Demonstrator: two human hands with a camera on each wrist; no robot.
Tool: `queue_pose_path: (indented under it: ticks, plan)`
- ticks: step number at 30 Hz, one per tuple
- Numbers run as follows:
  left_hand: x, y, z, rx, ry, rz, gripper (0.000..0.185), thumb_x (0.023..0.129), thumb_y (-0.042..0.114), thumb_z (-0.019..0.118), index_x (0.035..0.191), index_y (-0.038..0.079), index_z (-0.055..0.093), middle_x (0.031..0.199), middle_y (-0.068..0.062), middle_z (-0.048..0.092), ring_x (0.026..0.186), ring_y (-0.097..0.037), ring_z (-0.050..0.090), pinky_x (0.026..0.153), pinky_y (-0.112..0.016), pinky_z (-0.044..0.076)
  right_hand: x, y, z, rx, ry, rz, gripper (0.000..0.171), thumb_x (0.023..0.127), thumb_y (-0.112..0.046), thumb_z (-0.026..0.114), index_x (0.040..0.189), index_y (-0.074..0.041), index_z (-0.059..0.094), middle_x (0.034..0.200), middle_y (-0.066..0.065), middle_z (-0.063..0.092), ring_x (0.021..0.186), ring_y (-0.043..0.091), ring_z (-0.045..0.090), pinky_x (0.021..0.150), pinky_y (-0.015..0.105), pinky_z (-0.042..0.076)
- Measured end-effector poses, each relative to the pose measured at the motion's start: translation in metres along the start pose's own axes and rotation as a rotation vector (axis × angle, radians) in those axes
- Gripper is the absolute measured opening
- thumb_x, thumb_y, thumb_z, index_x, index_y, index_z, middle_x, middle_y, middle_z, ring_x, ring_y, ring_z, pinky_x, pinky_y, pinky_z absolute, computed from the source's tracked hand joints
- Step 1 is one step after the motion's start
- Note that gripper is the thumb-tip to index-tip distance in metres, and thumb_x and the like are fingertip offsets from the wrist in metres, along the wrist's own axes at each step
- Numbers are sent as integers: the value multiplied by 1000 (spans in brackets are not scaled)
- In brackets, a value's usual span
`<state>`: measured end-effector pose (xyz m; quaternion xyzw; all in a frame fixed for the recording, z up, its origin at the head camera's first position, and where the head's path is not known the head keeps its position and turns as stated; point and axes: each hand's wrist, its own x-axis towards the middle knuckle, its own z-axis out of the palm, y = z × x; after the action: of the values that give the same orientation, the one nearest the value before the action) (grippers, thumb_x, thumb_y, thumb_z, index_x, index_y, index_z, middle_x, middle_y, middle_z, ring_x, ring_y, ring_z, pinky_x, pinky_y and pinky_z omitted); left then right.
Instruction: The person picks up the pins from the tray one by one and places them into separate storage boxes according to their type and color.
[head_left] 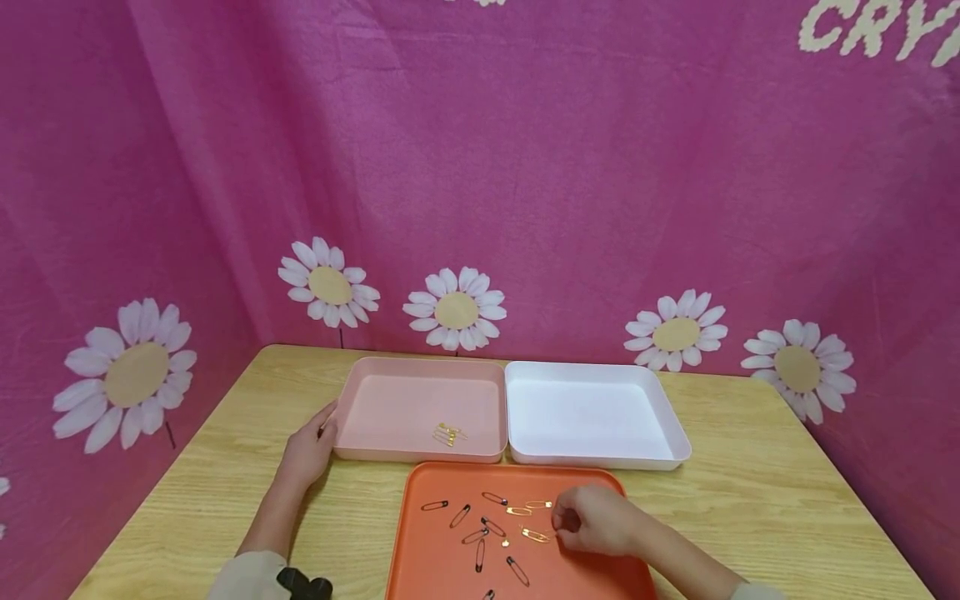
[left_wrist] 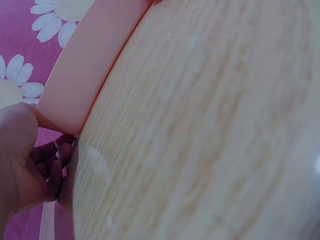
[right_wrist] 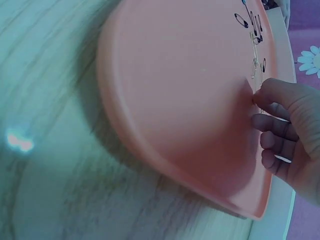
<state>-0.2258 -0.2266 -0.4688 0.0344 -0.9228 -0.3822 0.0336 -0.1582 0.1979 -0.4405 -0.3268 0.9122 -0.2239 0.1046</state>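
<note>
My left hand (head_left: 307,450) is at the left wall of the pink tray (head_left: 420,454), its fingers bent at the wall. In the left wrist view the thumb side lies against the corner of that pink wall (left_wrist: 82,75). Several gold safety pins (head_left: 448,434) lie in the pink tray. Over the orange tray (head_left: 450,472) my right hand (head_left: 600,521) reaches down, fingers bent, with thumb and index tips right at some gold safety pins (head_left: 535,534). I cannot tell whether it pinches one. Several black safety pins (head_left: 480,555) are scattered to its left.
A white tray (head_left: 585,417) stands to the right of the pink one, close beside it. All three trays are on a wooden table (head_left: 750,483). Behind the table hangs a magenta cloth (head_left: 525,183) with daisies.
</note>
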Motion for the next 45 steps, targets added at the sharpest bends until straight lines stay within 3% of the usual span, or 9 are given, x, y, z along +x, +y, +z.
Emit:
queue_pose_path:
  ticks: [6, 9, 12, 17, 20, 26, 34, 40, 45]
  plan:
    - [1, 1, 0, 0, 0, 2, 47, 101, 22, 32, 144, 6, 33, 131, -30, 48, 126, -45, 42, 104, -55, 33, -3, 2, 2, -23, 50, -12, 8, 78, -14, 67, 74, -19, 63, 64, -19, 49, 61, -6, 42, 57, 15, 38]
    - [0, 1, 0, 2, 2, 10, 46, 101, 21, 32, 144, 5, 33, 130, -31, 49, 125, -46, 43, 104, -55, 33, -5, 6, 5, 37, 83, -21, 9, 79, -11, 66, 74, -18, 63, 66, -18, 53, 63, -7, 44, 59, 15, 41]
    - [-1, 1, -1, 2, 7, 16, 46, 100, 20, 33, 144, 5, 34, 129, -31, 50, 124, -45, 44, 103, -55, 33, -6, 9, 7, 191, 85, 11, 7, 80, -9, 65, 76, -14, 65, 67, -12, 58, 62, -6, 47, 58, 16, 43]
    - [-1, 0, 0, -4, 23, 22, 46, 100, 20, 33, 143, 4, 35, 126, -31, 52, 121, -45, 46, 103, -54, 34, -6, 15, 9, 544, 85, 112, 8, 84, -6, 62, 86, 1, 67, 67, 10, 63, 56, 2, 53, 50, 20, 45]
    - [0, 0, -1, -2, 25, 19, 46, 100, 21, 33, 143, 4, 35, 127, -31, 52, 122, -46, 45, 103, -54, 33, -4, 17, 10, 640, 107, 146, 13, 85, -5, 60, 90, 5, 66, 71, 15, 64, 54, 5, 53, 48, 21, 45]
    - [0, 0, -1, -6, 11, 3, 47, 100, 23, 32, 144, 6, 34, 131, -30, 49, 125, -46, 42, 105, -54, 32, 1, 16, 7, 671, 149, 208, 17, 85, -7, 60, 93, 8, 65, 71, 4, 61, 54, 5, 50, 48, 21, 44]
    - [-1, 1, 0, -12, -3, -22, 47, 100, 23, 32, 144, 7, 34, 135, -29, 44, 129, -46, 37, 106, -55, 30, 15, 6, -4, 700, 190, 286, 24, 86, -11, 60, 99, 8, 64, 77, 3, 62, 63, 7, 50, 55, 22, 45]
    - [1, 0, 0, -17, -17, -38, 47, 100, 24, 31, 145, 9, 32, 140, -27, 40, 131, -45, 34, 107, -56, 28, 33, 2, -13, 732, 230, 279, 26, 87, -13, 63, 98, 10, 63, 70, -3, 57, 58, 6, 47, 53, 21, 42]
    - [1, -1, 0, -15, -10, -30, 47, 100, 23, 31, 145, 9, 33, 139, -28, 40, 131, -46, 35, 106, -56, 29, 46, -4, -19, 727, 262, 263, 26, 85, -12, 63, 97, 12, 62, 68, -1, 54, 56, 6, 43, 51, 21, 39]
